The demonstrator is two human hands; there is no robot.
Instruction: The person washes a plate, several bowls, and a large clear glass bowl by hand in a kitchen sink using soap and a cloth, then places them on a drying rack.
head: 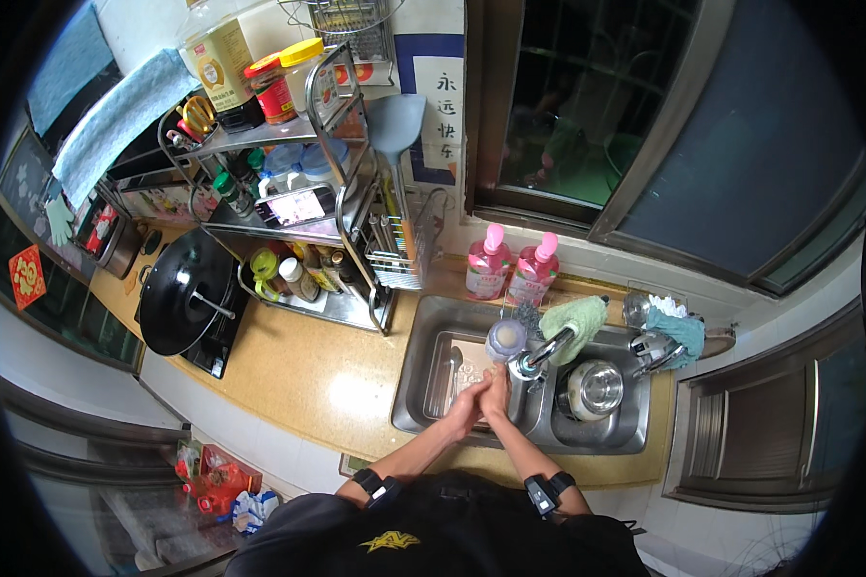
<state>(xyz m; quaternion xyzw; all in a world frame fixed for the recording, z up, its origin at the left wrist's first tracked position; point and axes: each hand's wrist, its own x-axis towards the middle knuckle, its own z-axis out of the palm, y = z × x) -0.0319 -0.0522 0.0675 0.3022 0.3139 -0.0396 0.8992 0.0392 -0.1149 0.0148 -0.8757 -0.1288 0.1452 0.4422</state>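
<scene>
My left hand (465,405) and my right hand (496,398) are pressed against each other over the left basin of a stainless-steel double sink (402,393). Whatever lies between the palms is hidden. Just beyond my fingers is the mouth of a chrome faucet (550,348), with a light green cloth (579,326) draped over its body. A round translucent plastic container (506,342) is close to my right fingertips. Below my hands, a pale pinkish board or tray (436,393) sits in the basin. A spoon (455,358) lies toward its left side.
A shiny metal bowl (597,389) sits in the right basin. Two pink pump bottles (486,270) stand behind the sink. Left along the counter (317,375) are a metal spice rack (317,232), with a lit phone (294,207), and a black wok (184,288) on a stove.
</scene>
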